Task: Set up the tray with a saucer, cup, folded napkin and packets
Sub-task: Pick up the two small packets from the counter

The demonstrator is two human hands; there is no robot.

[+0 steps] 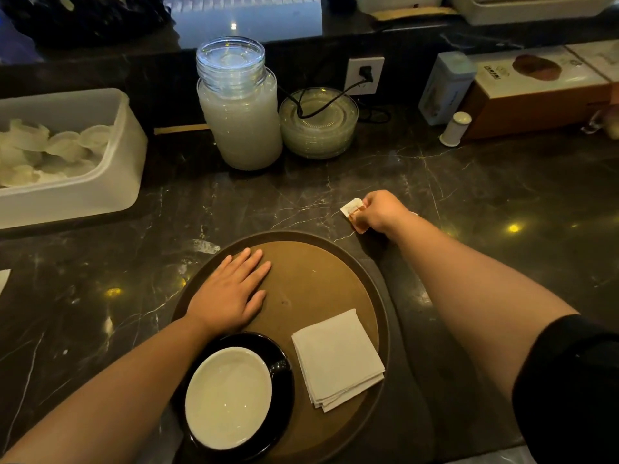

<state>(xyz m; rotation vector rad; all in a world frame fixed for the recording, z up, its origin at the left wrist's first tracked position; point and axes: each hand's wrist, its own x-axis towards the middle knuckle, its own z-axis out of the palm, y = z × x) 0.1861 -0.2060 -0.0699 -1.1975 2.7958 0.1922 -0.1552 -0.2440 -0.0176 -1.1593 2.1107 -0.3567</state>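
A round brown tray (321,279) lies on the dark marble counter in front of me. On its near left stands a black saucer (284,393) with a cup (228,396) on it, white inside. A folded white napkin (336,358) lies on the tray's near right. My left hand (231,293) rests flat, palm down, on the tray's left part, holding nothing. Just beyond the tray's far right rim, my right hand (380,212) is closed on small packets (353,212), white and brownish, held low over the counter.
A white bin (100,192) of small cups stands at the left. Behind the tray are a lidded glass jar (239,108) and a stack of glass saucers (318,123) with a black cable over it. Boxes (536,92) and a small white shaker (455,128) stand at the far right.
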